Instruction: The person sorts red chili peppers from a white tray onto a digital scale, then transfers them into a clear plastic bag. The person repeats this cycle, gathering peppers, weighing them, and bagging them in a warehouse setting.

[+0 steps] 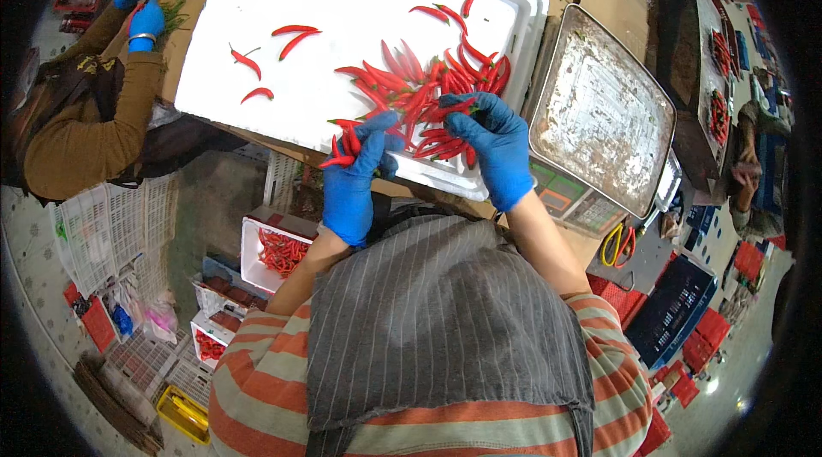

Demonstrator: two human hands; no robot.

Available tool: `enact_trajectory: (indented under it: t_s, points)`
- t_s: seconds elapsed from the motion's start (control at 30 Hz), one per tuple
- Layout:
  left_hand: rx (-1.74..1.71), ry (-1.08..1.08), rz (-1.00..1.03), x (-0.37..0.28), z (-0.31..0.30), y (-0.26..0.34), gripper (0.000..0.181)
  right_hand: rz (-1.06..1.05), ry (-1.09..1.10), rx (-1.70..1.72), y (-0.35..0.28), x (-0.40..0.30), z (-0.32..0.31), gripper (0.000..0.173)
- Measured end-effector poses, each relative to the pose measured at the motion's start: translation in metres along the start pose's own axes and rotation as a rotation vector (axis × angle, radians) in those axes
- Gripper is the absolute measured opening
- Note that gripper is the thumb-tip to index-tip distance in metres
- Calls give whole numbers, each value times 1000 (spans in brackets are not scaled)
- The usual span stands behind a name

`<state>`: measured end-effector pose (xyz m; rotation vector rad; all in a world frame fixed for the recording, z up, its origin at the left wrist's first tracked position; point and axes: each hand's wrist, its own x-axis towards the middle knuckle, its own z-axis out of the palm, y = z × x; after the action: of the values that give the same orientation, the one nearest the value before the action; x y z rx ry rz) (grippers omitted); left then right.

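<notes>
My left hand (pixel 359 174), in a blue glove, holds several red chili peppers (pixel 347 147) over the near edge of a white foam tray (pixel 225 91). My right hand (pixel 491 142), gloved too, is to its right with thumb and forefinger closed on a red chili pepper (pixel 447 110). Beneath and beyond both hands lies a loose pile of red chilies (pixel 417 88) with green stem ends, some blurred. Single chilies (pixel 295 44) are scattered over the left and far parts of the tray.
Right of the tray stands a scale with a worn metal pan (pixel 603 110). Scissors (pixel 620 245) with yellow and red handles lie below it. A foam box of chilies (pixel 260 264) stands low at left. A co-worker's gloved hands (pixel 146 24) are at upper left; another person is far right.
</notes>
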<state>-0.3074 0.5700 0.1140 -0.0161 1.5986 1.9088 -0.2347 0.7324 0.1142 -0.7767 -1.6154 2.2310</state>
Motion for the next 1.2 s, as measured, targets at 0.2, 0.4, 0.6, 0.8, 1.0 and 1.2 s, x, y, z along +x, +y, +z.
enact_trajectory:
  t_s: [0.2, 0.4, 0.6, 0.8, 1.0, 1.2]
  points:
    - [81, -220, -2, -6, 8, 22, 29, 255, -204, 400, -11, -15, 2, 25]
    - [283, -186, 302, -11, 13, 18, 28, 280, -230, 387, -10, -21, 7, 25]
    - [361, -124, 331, -11, -4, 24, 25, 170, -146, 227, -8, -16, 7, 29]
    - [672, -55, -129, -34, -141, 65, 20, 94, -10, 165, -11, -2, -11, 29]
    - [1608, -195, -441, -62, -211, 60, 27, 79, -48, 241, -13, -5, 3, 24]
    - [-273, -167, -261, -21, -32, 12, 44, -43, -44, -16, -1, -25, 22, 18]
